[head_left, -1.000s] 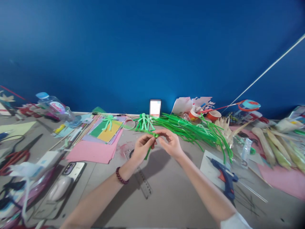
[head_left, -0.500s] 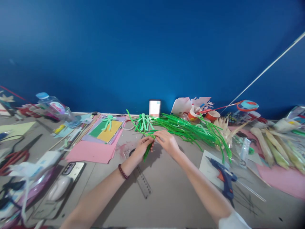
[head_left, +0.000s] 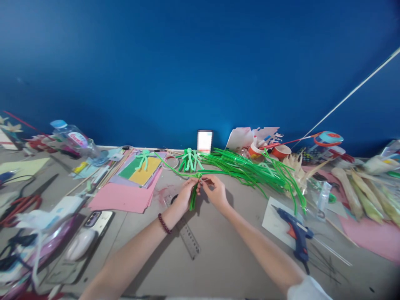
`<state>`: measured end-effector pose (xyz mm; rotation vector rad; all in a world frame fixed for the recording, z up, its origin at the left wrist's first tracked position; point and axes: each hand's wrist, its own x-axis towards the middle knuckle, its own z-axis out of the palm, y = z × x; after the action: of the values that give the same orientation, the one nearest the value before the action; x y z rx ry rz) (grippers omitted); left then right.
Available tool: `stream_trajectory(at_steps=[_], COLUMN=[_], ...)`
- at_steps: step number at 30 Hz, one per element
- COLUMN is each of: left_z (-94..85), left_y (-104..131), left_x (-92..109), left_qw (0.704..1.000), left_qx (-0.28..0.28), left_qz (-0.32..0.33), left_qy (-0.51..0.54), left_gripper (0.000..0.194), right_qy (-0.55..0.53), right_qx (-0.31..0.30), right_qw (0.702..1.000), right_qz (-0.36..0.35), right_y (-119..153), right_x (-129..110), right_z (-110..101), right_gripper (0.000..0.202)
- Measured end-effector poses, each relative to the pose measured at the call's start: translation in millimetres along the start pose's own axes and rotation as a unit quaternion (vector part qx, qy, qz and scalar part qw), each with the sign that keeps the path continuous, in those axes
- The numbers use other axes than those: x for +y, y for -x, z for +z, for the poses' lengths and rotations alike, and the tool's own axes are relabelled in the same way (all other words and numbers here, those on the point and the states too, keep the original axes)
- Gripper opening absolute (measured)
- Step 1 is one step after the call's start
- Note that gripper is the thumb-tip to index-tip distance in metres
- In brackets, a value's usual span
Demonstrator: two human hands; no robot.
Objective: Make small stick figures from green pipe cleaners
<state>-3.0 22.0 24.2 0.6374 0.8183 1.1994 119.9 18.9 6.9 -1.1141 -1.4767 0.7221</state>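
Note:
Green pipe cleaners, bunched together, hang down from between my hands over the table's middle. My left hand is closed round the bunch, a bracelet on its wrist. At the top of the bunch, my right hand pinches at the green strands with thumb and forefinger. One long strand sticks out to the upper left. Light green stick figures stand just behind my hands, and another figure lies on coloured sheets. A large pile of green pipe cleaners spreads out behind and right of my right hand.
A metal ruler lies below my left hand. To the right are a blue glue gun and corn husks. Pink paper, a phone, scissors and a plastic bottle are on the left.
The bunch now hangs more upright, and its long strand has swung lower and to the left. My right hand has shifted slightly down and left.

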Motion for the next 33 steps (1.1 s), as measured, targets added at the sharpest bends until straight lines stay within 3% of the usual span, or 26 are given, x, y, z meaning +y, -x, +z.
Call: stream_trajectory(at_steps=[5, 12, 27, 33], left_z=[-2.4, -4.7, -13.8, -9.9], left_y=[-1, 0, -7, -3], left_x=[-4, -9, -17, -14], left_qw=[1.000, 1.000, 0.998, 0.999], left_qx=[0.010, 0.020, 0.010, 0.007], left_qz=[0.007, 0.003, 0.008, 0.005], left_qy=[0.002, -0.005, -0.056, -0.038], left_gripper=[0.025, 0.027, 0.029, 0.028], right_qy=[-0.020, -0.051, -0.022, -0.014], right_qx=[-0.009, 0.009, 0.012, 0.015], right_qw=[1.000, 0.997, 0.999, 1.000], right_qz=[-0.003, 0.052, 0.031, 0.023], right_y=[3, 4, 9, 6], right_x=[0, -1, 5, -2], right_z=[4, 8, 10, 7], right_gripper=[0.020, 0.017, 0.012, 0.013])
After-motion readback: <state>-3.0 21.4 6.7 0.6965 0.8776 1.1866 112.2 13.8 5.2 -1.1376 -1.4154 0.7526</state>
